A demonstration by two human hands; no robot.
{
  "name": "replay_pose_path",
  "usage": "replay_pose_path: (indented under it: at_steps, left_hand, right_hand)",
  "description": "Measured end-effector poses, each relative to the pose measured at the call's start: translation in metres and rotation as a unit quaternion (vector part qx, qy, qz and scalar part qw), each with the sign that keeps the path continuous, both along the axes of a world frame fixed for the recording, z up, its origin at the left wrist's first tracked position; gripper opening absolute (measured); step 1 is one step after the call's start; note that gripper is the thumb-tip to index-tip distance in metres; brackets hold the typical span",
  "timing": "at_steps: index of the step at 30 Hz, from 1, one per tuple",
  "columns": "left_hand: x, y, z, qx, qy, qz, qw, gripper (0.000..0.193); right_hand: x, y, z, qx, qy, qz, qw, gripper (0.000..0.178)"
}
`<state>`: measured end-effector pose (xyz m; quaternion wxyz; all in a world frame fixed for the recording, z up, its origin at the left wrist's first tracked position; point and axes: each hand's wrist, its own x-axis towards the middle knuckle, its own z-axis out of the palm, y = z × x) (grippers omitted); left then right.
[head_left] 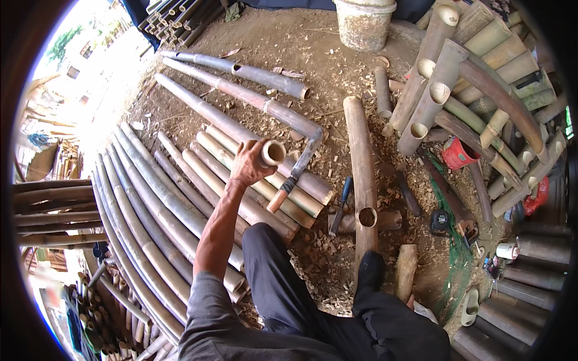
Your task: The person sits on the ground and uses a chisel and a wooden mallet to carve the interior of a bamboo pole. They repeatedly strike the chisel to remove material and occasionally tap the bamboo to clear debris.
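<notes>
My left hand (247,162) is closed around a short piece of bamboo (274,153), its pale cut end facing up toward me. It is held over several long bamboo poles (226,117) on the ground. Just right of the hand lies a curved machete (308,155) with a wooden handle and dark binding, resting across the poles. Farther right is a chisel (341,206) with a blue handle. Beside it a thick bamboo pole (361,150) stretches away from my dark boot (370,271), with a round hole cut near its closer end. My right hand is not in view.
Many long poles (150,216) lie side by side at left. A stained white bucket (364,27) stands at the back. At right are stacked bamboo pieces (436,90) with holes, a red pot (460,153), a black tape measure (440,222) and green netting (454,271). Shavings cover the dirt floor.
</notes>
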<state>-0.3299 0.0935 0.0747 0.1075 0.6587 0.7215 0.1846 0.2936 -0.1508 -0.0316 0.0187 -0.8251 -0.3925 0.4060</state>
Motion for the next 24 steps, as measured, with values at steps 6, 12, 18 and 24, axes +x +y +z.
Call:
replay_pose_path:
  at_steps: [6,12,18,24]
  left_hand:
    - [0.046,-0.011,0.050,-0.055,-0.796,-0.063,0.599,0.070]
    - [0.136,-0.016,0.061,-0.075,-0.879,-0.086,0.462,0.081]
    - [0.209,-0.010,0.066,-0.027,-0.610,-0.092,0.787,0.068]
    - [0.263,-0.002,0.036,-0.061,-0.607,-0.184,0.771,0.071]
  right_hand:
    - [-0.002,-0.003,-0.017,-0.014,0.004,0.008,1.000,0.087]
    - [0.001,-0.010,-0.024,-0.022,0.010,0.016,1.000,0.087]
    - [-0.003,-0.006,-0.008,0.011,0.037,-0.004,0.999,0.086]
    - [-0.012,0.008,0.024,0.134,0.287,-0.129,0.940,0.078]
